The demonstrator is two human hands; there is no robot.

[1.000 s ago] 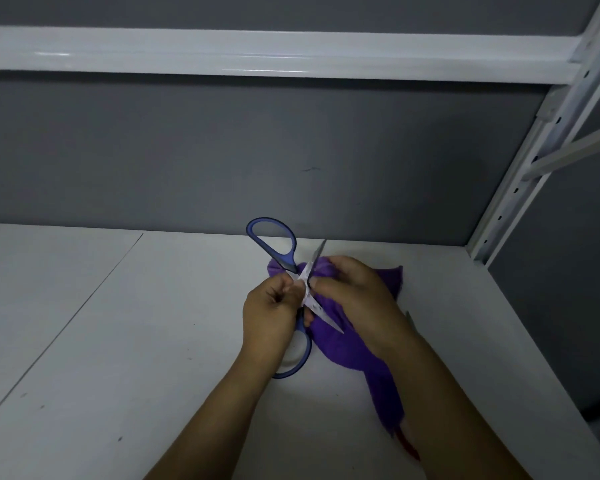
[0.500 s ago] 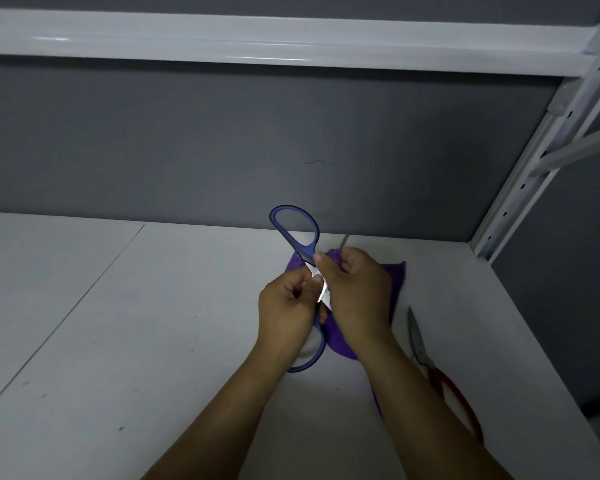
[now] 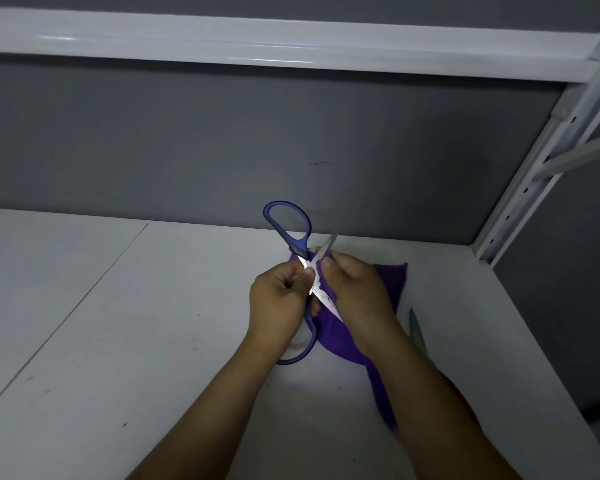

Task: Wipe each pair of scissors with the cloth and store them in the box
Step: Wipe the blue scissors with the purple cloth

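Note:
Blue-handled scissors (image 3: 289,226) are held spread apart above the white shelf, one handle loop pointing up and away, the other low beside my left wrist. My left hand (image 3: 278,299) grips them near the pivot. My right hand (image 3: 355,292) holds a purple cloth (image 3: 390,277) bunched against one shiny blade, thumb on top. The cloth hangs down under my right forearm. A second pair of scissors (image 3: 417,332) lies on the shelf to the right; only its grey blade tip shows past my arm. No box is in view.
The white shelf board (image 3: 125,341) has a seam running diagonally on the left. A grey back wall (image 3: 222,150) closes the rear. A white perforated upright (image 3: 534,174) stands at the right, and a white beam (image 3: 257,46) crosses overhead.
The scissors' blades have spread apart again, and one tip now sticks up past my right thumb. My right forearm now covers the red handles of the second pair.

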